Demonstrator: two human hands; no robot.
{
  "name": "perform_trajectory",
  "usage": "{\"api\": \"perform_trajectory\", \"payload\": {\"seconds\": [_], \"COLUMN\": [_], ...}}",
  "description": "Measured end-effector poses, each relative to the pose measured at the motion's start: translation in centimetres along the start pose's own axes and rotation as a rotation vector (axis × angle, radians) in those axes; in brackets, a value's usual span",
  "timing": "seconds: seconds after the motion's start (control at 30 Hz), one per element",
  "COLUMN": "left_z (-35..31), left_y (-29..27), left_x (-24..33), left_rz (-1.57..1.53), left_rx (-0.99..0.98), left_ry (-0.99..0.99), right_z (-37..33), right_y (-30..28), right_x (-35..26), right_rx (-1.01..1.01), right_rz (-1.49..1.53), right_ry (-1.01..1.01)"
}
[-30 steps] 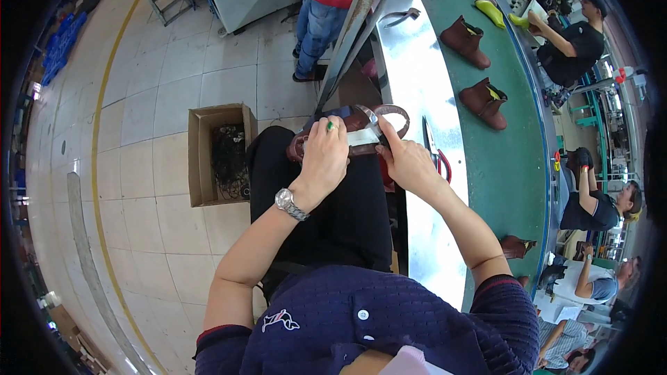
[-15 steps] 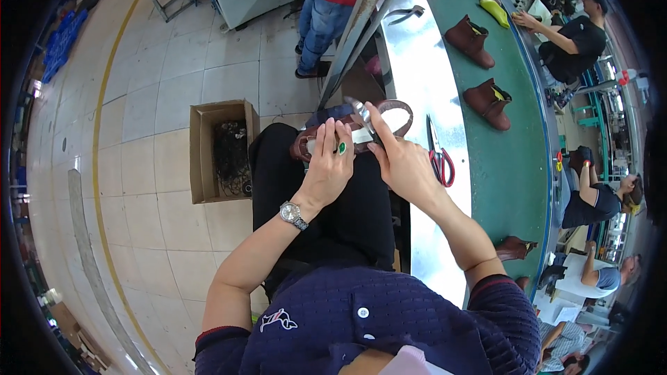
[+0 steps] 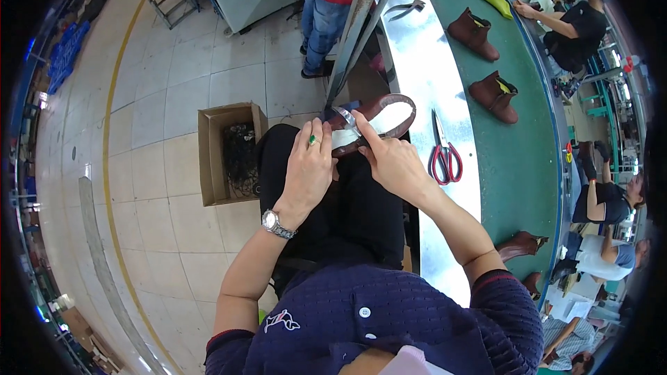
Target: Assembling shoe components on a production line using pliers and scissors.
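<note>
Running along the right side of the view, a long green conveyor belt [image 3: 528, 166] is seen with a polished metal bench [image 3: 431, 83] at its near edge; two brown ankle boots [image 3: 495, 95] stand on the belt, well apart from the seated person. An open cardboard box [image 3: 226, 152] holding dark scraps is noted on the tiled floor, just beside the person's left knee. A brown shoe upper [image 3: 379, 114] with a pale lining is held over the lap, near the edge of the bench. The left hand [image 3: 307, 170] is closed over the upper's near side, fingers curled, a wristwatch [image 3: 276, 223] worn on that wrist. The right hand [image 3: 392, 159] is pressed on the upper, forefinger extended along the lining, other fingers bent. Red-handled scissors [image 3: 445, 152] lie on the bench, just beside the right hand, untouched.
</note>
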State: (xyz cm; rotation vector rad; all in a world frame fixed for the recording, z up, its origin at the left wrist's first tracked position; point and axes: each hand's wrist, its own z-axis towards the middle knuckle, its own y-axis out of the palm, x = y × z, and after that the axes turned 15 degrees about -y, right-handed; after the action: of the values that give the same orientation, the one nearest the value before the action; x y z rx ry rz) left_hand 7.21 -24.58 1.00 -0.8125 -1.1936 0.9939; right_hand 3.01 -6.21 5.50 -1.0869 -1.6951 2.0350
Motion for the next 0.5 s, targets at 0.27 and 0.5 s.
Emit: {"api": "perform_trajectory", "payload": {"seconds": [0.27,0.5], "left_z": [1.8,4.6], "left_y": [-1.1,4.8], "left_x": [1.6,5.3], "left_rz": [-0.044,0.209], "left_rx": [-0.079,0.027], "left_ry": [-0.071,0.009], "right_z": [-0.7,-10.5], "right_y": [1.4,1.7], "right_x": [-0.3,0.3], "right_rx": [0.103,0.358], "right_rz": [0.125,0.300], "right_ry": [0.029,0.461]}}
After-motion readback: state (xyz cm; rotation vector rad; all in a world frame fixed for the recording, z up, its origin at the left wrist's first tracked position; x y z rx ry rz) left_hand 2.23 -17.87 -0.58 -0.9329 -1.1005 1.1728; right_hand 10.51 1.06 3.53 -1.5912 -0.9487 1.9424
